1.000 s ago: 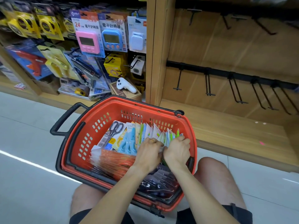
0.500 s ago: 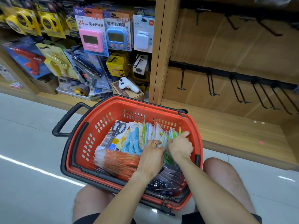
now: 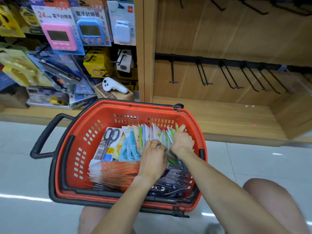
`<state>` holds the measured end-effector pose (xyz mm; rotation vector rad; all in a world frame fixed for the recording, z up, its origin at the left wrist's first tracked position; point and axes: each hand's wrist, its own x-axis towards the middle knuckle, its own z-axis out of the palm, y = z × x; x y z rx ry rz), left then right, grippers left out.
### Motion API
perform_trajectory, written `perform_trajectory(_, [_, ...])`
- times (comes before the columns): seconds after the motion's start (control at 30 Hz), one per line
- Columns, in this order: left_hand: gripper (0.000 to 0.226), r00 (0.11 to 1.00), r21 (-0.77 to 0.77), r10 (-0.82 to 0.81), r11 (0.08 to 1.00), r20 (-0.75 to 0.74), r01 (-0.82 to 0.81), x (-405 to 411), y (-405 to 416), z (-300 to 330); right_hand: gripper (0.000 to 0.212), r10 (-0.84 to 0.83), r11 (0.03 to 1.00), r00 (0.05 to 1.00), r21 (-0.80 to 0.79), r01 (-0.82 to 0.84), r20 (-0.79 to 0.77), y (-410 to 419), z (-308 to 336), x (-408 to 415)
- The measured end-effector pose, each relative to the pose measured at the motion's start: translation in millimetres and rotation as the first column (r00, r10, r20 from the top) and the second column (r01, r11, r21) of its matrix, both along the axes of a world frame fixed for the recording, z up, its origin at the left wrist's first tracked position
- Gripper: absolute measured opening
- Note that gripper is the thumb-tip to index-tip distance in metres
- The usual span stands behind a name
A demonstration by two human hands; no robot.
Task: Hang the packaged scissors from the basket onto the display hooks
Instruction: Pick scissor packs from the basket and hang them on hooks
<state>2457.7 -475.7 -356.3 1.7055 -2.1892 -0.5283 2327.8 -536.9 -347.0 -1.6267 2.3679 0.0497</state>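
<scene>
We have both hands down in the red basket: right hand pinching green-edged packaged scissors by the far right wall, left hand curled on the fanned row. The hooks hang bare. Pull carelessly and neighbouring cards could snag, spilling out.

The basket is red plastic with slotted walls, a black rim and a black handle folded outward on its left. It holds packaged scissors in carded packs, filed upright and leaning like index cards: blue-handled pairs at the middle, pale packs with green accents toward the right wall. One pack with black-handled scissors lies flat at the rear left. Orange packs are fanned along the near left; dark packs are stacked at the near right. Black display hooks project from a black rail on the wooden panel beyond, all bare.
</scene>
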Motion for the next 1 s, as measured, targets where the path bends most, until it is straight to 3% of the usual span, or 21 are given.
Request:
perform_trajectory(0.1, [0.035,1.0,-0.007,-0.012,1.0,-0.001,0.012,1,-1,-5,0.083,0.034,0.998,0.995,-0.053,-0.039,-0.096,11,-7,0])
perform_trajectory(0.23, [0.041,0.995,0.012,-0.054,0.999,0.083,0.053,2,-2,-3,0.075,0.076,0.992,0.987,-0.092,-0.09,-0.144,10,-1,-4])
perform_trajectory(0.47, [0.046,0.938,0.08,-0.173,0.985,0.299,0.156,-4,-9,14,0.065,0.126,0.964,0.989,-0.227,-0.139,-0.073,5,47,-10])
perform_trajectory(0.6, [0.042,0.929,0.063,-0.194,0.981,0.314,0.184,-6,-10,13,0.07,0.103,0.954,0.987,-0.294,-0.063,0.123,10,70,-32])
perform_trajectory(0.7, [0.039,0.985,0.039,-0.087,0.996,0.151,0.082,-8,-10,16,0.069,0.046,0.946,0.934,-0.314,0.073,0.355,9,80,-54])
perform_trajectory(0.8, [0.037,0.981,-0.028,0.136,0.99,-0.141,-0.141,-19,-11,31,0.071,-0.022,0.939,0.748,-0.243,0.243,0.663,2,82,-73])
perform_trajectory(0.9, [0.032,0.798,0.139,0.28,0.96,-0.533,-0.244,-41,-15,66,0.058,0.028,0.941,0.504,-0.193,0.277,0.863,-4,83,-91])
perform_trajectory(1.0, [0.026,0.569,0.34,0.326,0.936,-0.755,-0.085,-75,-25,93,0.033,0.088,0.954,0.213,-0.144,0.262,0.973,-5,96,-111])
